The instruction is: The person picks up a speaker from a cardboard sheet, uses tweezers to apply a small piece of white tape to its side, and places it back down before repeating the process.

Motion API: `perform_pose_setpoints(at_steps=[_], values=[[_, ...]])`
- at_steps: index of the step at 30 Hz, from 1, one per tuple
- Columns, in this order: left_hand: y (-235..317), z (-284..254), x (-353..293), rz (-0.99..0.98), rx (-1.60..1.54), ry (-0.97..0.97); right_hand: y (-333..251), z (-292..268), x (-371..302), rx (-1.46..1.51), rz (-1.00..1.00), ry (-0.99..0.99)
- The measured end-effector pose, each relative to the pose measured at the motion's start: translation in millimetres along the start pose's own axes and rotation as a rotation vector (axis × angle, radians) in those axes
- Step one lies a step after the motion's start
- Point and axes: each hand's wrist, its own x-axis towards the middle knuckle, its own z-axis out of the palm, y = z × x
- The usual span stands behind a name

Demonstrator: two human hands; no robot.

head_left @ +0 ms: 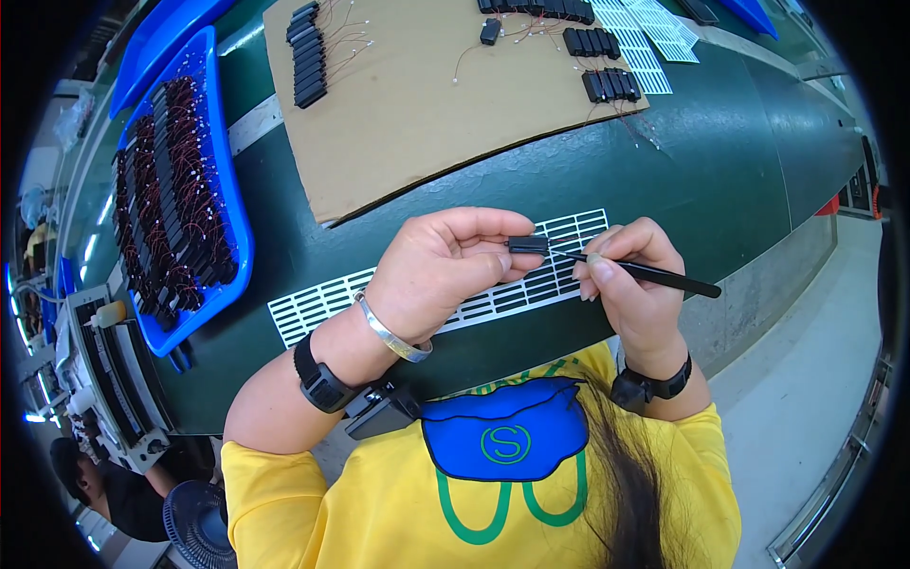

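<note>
Between the thumb and fingers of my left hand [445, 261] is a small black rectangular part [528, 246], held level above the bench. My right hand [633, 270] pinches a pair of black tweezers [668, 277], its fine tip pointing left and reaching the right end of the part. Whether the tip touches anything there is too small to tell. Beneath both hands lies a white sheet of adhesive strips [332, 302] with rows of slots, partly covered by my left hand.
A cardboard sheet [408, 133] at the far side carries rows of black parts [309, 62] with thin red wires. On the left, a blue tray [245, 237] is filled with many more. More white slotted sheets [635, 43] lie at far right. A person [123, 488] is at lower left, near a fan [197, 522].
</note>
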Motion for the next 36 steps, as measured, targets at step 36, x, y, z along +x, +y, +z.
perform_pose_setpoints(at_steps=[36], values=[[-0.6, -1.0, -0.4, 0.012, -0.082, 0.002, 0.0, -0.8, -0.3, 0.036, -0.021, -0.012]])
